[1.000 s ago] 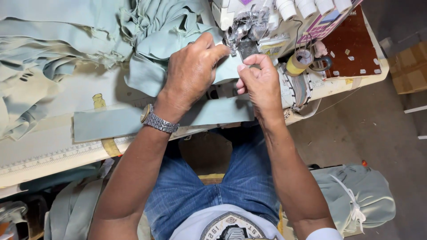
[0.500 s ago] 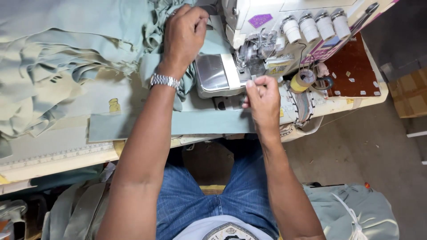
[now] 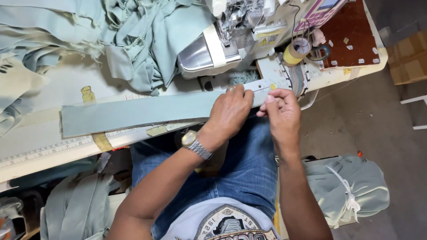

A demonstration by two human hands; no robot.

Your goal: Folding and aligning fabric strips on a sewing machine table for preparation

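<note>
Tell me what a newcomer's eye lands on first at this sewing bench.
The long, flat grey-green fabric strip lying along the table's front edge, with the left hand and right hand meeting at its right end. Behind them stands the white industrial sewing machine, with a rumpled pile of grey-green cloth on its left.

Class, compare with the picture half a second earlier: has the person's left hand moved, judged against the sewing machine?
Yes. The left hand has come down off the heaped fabric left of the sewing machine to the long fabric strip at the table's near edge.
</note>
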